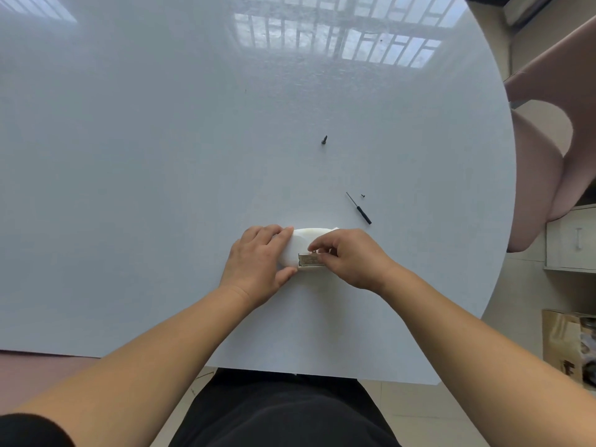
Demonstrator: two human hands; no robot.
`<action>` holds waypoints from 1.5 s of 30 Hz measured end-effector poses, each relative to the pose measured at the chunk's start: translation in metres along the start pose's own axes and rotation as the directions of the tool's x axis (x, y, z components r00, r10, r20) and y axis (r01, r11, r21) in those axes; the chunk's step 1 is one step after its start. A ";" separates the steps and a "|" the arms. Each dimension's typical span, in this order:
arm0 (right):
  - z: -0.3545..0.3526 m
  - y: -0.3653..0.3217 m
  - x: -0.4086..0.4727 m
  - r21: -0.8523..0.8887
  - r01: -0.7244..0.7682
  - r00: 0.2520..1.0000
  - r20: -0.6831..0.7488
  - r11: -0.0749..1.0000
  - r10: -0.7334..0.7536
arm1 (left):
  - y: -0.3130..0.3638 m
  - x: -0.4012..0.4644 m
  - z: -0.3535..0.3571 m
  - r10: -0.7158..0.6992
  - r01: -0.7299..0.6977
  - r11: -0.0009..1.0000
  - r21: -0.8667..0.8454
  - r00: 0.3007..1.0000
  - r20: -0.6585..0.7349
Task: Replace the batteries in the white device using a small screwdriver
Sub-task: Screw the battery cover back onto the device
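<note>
Gripping the device (301,241), the left hand (258,259) is steadying it; right hand (350,258) fingertips are pinching the battery (310,261), lying lengthwise directly beneath them.

Bare forearms, black short sleeve (29,429) at left, black trousers (280,411)

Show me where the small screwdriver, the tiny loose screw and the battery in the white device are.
small screwdriver (363,213): head view, on its black handle.
loose screw (363,195): head view, on its middle, just right of the screwdriver's tip.
battery (309,261): head view, on its exposed side in the open compartment.
</note>
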State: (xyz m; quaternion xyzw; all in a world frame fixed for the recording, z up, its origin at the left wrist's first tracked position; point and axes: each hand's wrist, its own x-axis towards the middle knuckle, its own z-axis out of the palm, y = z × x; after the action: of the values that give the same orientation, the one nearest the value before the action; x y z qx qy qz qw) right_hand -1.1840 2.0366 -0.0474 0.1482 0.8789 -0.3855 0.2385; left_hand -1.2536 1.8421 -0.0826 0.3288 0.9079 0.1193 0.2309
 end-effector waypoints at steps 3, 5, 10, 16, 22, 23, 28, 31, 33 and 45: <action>0.002 -0.003 -0.001 -0.071 0.025 1.000 0.009 0.997 -0.024 | 0.000 0.000 0.000 0.002 -0.002 1.000 -0.002 1.000 0.000; 0.003 -0.004 -0.001 -0.114 0.039 0.999 0.008 0.993 -0.038 | 0.000 0.000 0.000 0.006 -0.006 1.000 0.000 1.000 0.001; 0.008 -0.006 -0.004 -0.198 0.100 0.993 -0.043 0.975 -0.110 | 0.000 0.001 0.000 0.010 -0.010 1.000 0.005 1.000 0.001; 0.017 -0.003 -0.010 -0.210 0.141 0.974 -0.148 0.968 -0.174 | 0.001 0.000 -0.001 0.018 -0.018 0.999 0.033 1.000 0.000; 0.027 0.000 -0.014 -0.295 0.181 0.933 -0.250 0.938 -0.259 | 0.002 0.000 -0.001 0.008 -0.008 1.000 0.027 1.000 0.003; 0.030 0.000 -0.015 -0.298 0.174 0.924 -0.280 0.939 -0.261 | 0.002 0.001 -0.002 0.007 -0.008 1.000 0.029 1.000 0.004; 0.041 0.004 -0.018 -0.342 0.163 0.893 -0.347 0.925 -0.286 | 0.003 0.000 -0.002 0.007 -0.007 1.000 0.027 1.000 0.007; 0.046 0.009 -0.019 -0.430 0.181 0.861 -0.366 0.885 -0.353 | 0.003 0.000 -0.002 0.005 -0.005 1.000 0.025 1.000 0.005; 0.049 0.013 -0.020 -0.529 0.201 0.823 -0.366 0.825 -0.435 | 0.003 -0.001 -0.002 0.003 -0.003 1.000 0.024 1.000 0.005; 0.054 0.011 -0.032 -0.503 0.170 0.874 -0.321 0.847 -0.366 | 0.003 -0.001 -0.004 0.004 -0.004 0.999 0.038 1.000 0.015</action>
State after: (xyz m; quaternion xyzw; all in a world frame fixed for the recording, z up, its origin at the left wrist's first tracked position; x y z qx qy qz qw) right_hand -1.1357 2.0010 -0.0684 0.0369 0.9866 -0.1573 0.0220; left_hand -1.2532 1.8440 -0.0780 0.3358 0.9076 0.1001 0.2313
